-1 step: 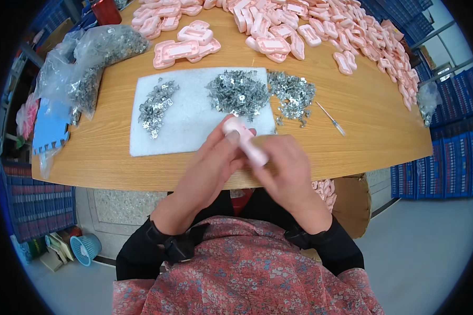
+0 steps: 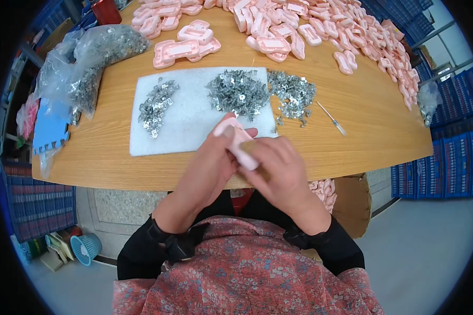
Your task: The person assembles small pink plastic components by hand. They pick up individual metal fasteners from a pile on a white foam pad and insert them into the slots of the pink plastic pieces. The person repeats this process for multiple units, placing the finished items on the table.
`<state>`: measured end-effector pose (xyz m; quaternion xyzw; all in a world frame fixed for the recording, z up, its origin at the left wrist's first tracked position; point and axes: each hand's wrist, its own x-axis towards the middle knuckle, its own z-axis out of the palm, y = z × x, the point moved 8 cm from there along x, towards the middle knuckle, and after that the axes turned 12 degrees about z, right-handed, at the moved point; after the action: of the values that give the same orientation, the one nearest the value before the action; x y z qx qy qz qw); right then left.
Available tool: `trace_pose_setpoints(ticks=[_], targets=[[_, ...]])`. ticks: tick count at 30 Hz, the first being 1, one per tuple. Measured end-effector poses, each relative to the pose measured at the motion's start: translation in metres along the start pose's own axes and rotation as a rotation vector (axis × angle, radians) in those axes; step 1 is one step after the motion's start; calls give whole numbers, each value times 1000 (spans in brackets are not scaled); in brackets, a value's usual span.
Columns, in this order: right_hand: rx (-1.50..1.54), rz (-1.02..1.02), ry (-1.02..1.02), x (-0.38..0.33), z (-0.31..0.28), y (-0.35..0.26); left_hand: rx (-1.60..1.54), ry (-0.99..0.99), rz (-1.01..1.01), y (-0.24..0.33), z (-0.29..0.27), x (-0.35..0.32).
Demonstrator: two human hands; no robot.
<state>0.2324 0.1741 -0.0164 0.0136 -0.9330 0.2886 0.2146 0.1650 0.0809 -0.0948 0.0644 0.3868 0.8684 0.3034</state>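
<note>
Right at the near edge of the desk (image 2: 352, 131), both hands meet on one pink plastic piece (image 2: 236, 142). Left hand (image 2: 207, 170) has its grip closed around the piece from the left, thumb up by its top end. Right hand (image 2: 278, 170) pinches the lower end, fingers curled tight. Beyond them lies a white foam mat (image 2: 194, 126) carrying three heaps of small metal clips (image 2: 236, 92). Off right, a thin screwdriver (image 2: 332, 119). Farther back, a spread of pink pieces (image 2: 320, 26); far left, clear bags of clips (image 2: 97, 58).
</note>
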Motion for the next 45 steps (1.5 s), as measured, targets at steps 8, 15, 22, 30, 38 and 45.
trace_pose_setpoints(ticks=[8, 15, 22, 30, 38, 45], targets=[[55, 114, 51, -4, -16, 35, -160, -36, -79, -2, -9, 9], [0, 326, 10, 22, -12, 76, -114, -49, -43, -1, -17, 12], [-136, 184, -22, 50, 21, 59, -123, -44, -28, -2, -22, 11], [120, 439, -86, 41, 23, 82, -144, -44, -39, -2, -25, 8], [473, 551, -177, 35, 24, 87, 133, -11, 9, 11, -13, 13], [490, 497, -304, 37, 18, 69, 378, -91, 108, 13, -8, 29]])
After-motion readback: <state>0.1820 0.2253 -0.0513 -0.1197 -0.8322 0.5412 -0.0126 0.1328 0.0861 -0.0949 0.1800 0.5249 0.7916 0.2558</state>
